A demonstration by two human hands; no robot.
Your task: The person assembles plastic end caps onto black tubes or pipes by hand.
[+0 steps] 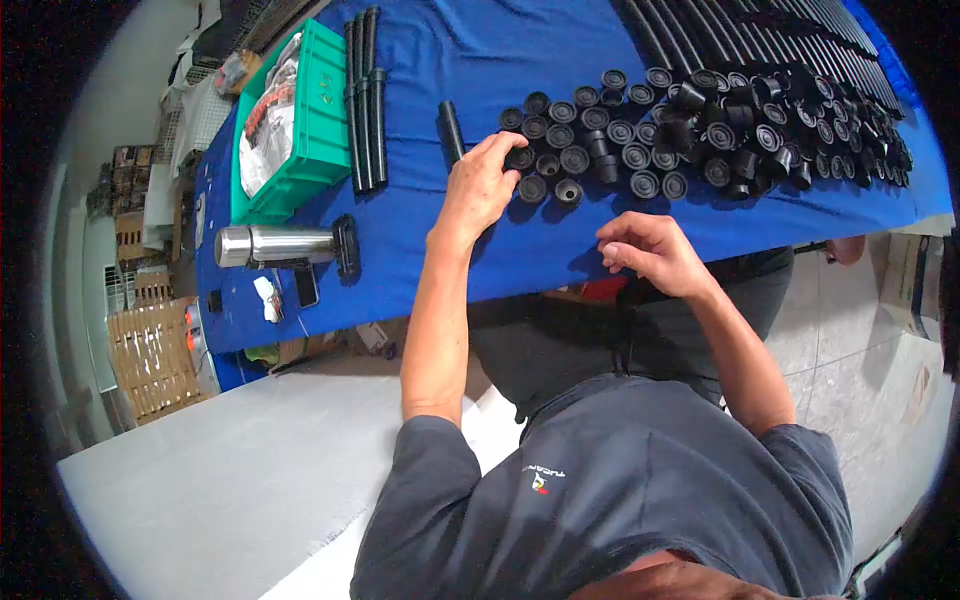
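My left hand (480,185) reaches over the blue cloth, its thumb and fingers curved around a black cap (520,158) at the left end of a spread of round black caps. Just left of those fingers a short black tube (450,130) lies on the cloth. My right hand (655,255) hovers near the cloth's front edge, fingers loosely bent and thumb a little apart, with nothing visible in it. Several caps stand singly beyond it, such as one black cap (645,184); farther right they lie in a dense heap (770,130).
A green crate (322,110) with plastic-wrapped contents stands at the left, beside long black tubes (368,110). A steel flask (275,246), a black clamp-like object (346,248) and a phone (306,286) lie nearer. Rows of black tubes (720,35) fill the back right.
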